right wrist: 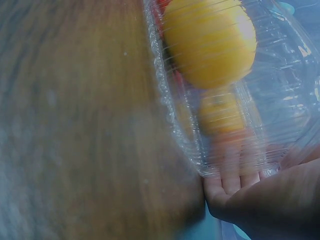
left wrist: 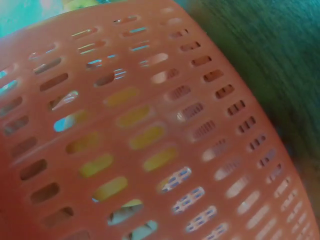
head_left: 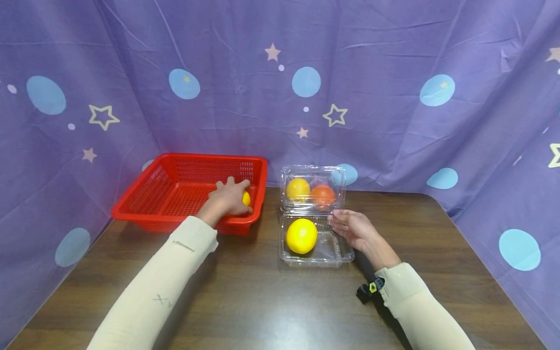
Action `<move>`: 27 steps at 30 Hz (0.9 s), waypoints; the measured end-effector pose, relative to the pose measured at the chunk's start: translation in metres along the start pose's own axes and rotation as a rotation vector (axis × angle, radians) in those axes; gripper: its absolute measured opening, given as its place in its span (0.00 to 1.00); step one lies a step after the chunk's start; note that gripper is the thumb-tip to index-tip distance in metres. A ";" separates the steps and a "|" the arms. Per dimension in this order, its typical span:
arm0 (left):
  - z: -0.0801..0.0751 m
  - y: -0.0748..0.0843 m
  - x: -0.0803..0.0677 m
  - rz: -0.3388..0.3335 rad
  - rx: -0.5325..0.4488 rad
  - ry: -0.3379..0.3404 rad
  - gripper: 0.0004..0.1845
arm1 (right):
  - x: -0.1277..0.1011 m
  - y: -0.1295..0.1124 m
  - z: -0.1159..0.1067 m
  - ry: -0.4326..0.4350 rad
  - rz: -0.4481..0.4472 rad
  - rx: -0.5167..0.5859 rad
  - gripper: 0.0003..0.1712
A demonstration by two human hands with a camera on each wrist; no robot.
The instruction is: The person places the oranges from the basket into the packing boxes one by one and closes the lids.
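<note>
My left hand (head_left: pixel 229 197) reaches over the near rim of the red basket (head_left: pixel 144 212), its fingers spread round a yellow round fruit (head_left: pixel 247 198) inside. Through the basket's slots, the left wrist view shows yellow patches of the fruit (left wrist: pixel 110 189). To the right stands a clear plastic clamshell container (head_left: pixel 330 262) with its lid (head_left: pixel 312 170) raised. One yellow round fruit (head_left: pixel 302 236) sits in the left of its base. My right hand (head_left: pixel 356 232) touches the container's right side near the hinge with fairly straight fingers; the palm is partly visible (right wrist: pixel 265 195).
Through the raised lid show a yellow-orange fruit (head_left: pixel 298 188) and a red-orange fruit (head_left: pixel 323 196). Everything stands on a brown wooden table (head_left: pixel 245 301). Right behind it hangs a purple curtain (head_left: pixel 245 116) with stars and dots. A black strap (head_left: pixel 365 292) circles the right wrist.
</note>
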State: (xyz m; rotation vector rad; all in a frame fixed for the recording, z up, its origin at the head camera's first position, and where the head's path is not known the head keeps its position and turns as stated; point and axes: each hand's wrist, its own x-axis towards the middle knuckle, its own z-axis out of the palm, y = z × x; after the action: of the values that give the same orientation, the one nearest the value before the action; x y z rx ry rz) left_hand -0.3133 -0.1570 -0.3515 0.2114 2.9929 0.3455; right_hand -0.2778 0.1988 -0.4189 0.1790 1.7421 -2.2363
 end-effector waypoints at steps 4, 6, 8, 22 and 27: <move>-0.004 0.003 -0.003 -0.025 -0.005 0.050 0.37 | -0.001 -0.001 0.000 -0.005 0.000 0.003 0.08; -0.006 0.004 -0.004 -0.031 0.000 0.065 0.34 | -0.001 -0.001 0.000 -0.007 0.001 0.005 0.08; -0.008 0.006 -0.005 -0.031 0.004 0.083 0.33 | -0.001 -0.001 -0.001 -0.006 0.000 0.004 0.08; -0.034 0.038 -0.020 0.000 0.013 0.207 0.33 | 0.000 0.000 -0.001 0.004 0.005 0.001 0.06; -0.041 0.058 -0.028 0.037 0.057 0.220 0.36 | 0.000 0.000 -0.001 0.000 -0.002 -0.003 0.06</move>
State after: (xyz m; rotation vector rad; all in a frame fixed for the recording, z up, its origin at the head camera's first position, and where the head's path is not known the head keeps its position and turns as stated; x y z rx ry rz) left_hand -0.2845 -0.1141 -0.2954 0.2492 3.2221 0.3058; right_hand -0.2777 0.1999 -0.4192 0.1761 1.7469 -2.2349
